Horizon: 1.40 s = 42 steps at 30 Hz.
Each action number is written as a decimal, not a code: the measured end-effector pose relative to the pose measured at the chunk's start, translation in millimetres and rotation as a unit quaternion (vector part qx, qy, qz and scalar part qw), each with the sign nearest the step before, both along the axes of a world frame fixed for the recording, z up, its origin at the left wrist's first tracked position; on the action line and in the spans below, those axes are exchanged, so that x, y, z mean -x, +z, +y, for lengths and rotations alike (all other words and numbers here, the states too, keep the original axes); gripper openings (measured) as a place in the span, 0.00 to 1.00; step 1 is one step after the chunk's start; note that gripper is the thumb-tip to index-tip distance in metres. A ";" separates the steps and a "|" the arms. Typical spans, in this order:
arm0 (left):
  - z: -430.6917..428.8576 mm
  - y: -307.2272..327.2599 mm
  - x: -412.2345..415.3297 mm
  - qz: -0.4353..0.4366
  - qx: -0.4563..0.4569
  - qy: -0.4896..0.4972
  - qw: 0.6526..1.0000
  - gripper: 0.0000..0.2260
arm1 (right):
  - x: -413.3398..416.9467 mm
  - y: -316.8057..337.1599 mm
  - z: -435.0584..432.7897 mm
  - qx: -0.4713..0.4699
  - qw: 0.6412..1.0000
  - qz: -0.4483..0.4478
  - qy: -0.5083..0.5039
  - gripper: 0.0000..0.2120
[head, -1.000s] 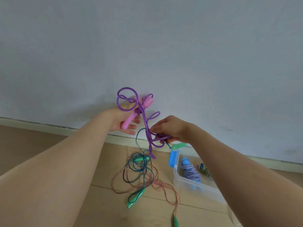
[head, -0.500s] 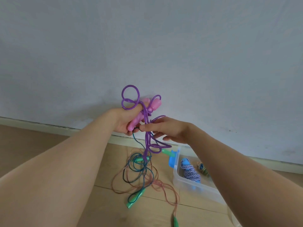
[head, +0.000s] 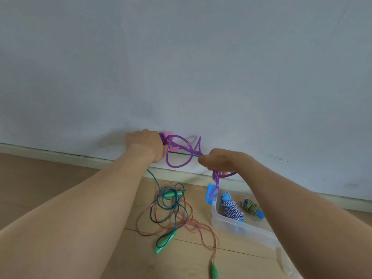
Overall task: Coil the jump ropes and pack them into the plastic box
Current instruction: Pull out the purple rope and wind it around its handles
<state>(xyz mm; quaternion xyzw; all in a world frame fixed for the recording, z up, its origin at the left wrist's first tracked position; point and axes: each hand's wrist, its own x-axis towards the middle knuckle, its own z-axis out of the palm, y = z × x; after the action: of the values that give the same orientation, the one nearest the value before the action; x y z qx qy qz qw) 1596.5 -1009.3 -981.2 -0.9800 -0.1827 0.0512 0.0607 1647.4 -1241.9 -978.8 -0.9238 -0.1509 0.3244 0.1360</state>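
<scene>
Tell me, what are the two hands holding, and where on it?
Both hold the purple jump rope: the left hand grips its pink handle end; the right hand pinches the rope farther along.

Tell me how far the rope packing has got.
Done: a blue-and-white rope lies coiled in the plastic box. In hand: the left hand and right hand grip the purple rope, loosely looped. Remaining: the teal rope and reddish rope lie tangled on the floor.

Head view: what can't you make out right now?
- Pink handles of the purple rope: head view, mostly covered by the left hand.
- Plastic box: head view, near end behind the right forearm, cut by the bottom edge.
- Yellow-green bundle: partly behind that forearm.
</scene>
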 end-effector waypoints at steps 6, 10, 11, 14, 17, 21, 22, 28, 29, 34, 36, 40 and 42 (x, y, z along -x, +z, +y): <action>3.4 -2.4 2.9 0.047 -0.059 0.022 0.997 0.18 | -4.0 0.1 -2.1 -0.075 0.984 -0.160 0.036 0.22; 7.5 -1.4 5.6 0.088 -0.055 0.040 0.994 0.16 | 4.0 -2.8 -0.5 -0.096 0.971 -0.200 0.091 0.14; 6.4 -0.4 6.1 0.091 -0.052 0.042 0.994 0.16 | 5.1 -3.9 0.9 -0.108 0.968 -0.204 0.098 0.13; 4.7 0.2 6.8 0.095 -0.039 0.045 0.994 0.16 | 2.7 -1.9 6.1 -0.123 0.975 -0.162 0.091 0.15; 2.7 3.5 8.5 0.092 -0.036 0.044 0.994 0.14 | 0.5 2.2 6.0 -0.107 0.988 -0.085 0.068 0.17; -2.4 8.5 8.8 0.065 -0.006 0.049 0.997 0.20 | -0.5 3.9 2.8 -0.081 0.995 -0.049 0.025 0.17; -4.1 9.6 8.8 0.061 0.004 0.053 0.997 0.24 | -0.1 4.7 3.1 -0.052 0.996 -0.069 0.028 0.17; -15.1 16.8 10.6 0.043 0.016 0.045 0.998 0.31 | 18.0 18.8 9.3 0.054 0.996 -0.069 0.001 0.20; -16.3 17.9 11.0 0.036 0.016 0.044 0.998 0.31 | 21.2 21.9 8.3 0.055 0.997 -0.056 -0.015 0.19; -16.1 18.0 13.1 0.048 0.022 0.049 0.997 0.32 | 22.2 18.6 6.6 0.045 0.993 -0.085 -0.066 0.19; -15.3 17.2 13.1 0.052 0.026 0.050 0.997 0.32 | 13.3 10.8 8.9 0.046 0.990 -0.124 -0.053 0.22; -16.8 16.4 12.4 0.057 0.026 0.047 0.997 0.33 | 6.7 9.0 10.1 0.006 0.987 -0.153 -0.044 0.14; -17.6 16.8 13.2 0.054 0.025 0.048 0.997 0.32 | 6.5 7.9 10.3 -0.015 0.986 -0.158 -0.043 0.11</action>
<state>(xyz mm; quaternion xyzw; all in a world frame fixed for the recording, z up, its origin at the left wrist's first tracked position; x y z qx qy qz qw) 1583.3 -1027.0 -964.4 -0.9670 -0.2250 0.1112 0.0438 1640.9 -1231.7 -970.9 -0.9670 -0.1358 0.1655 0.1382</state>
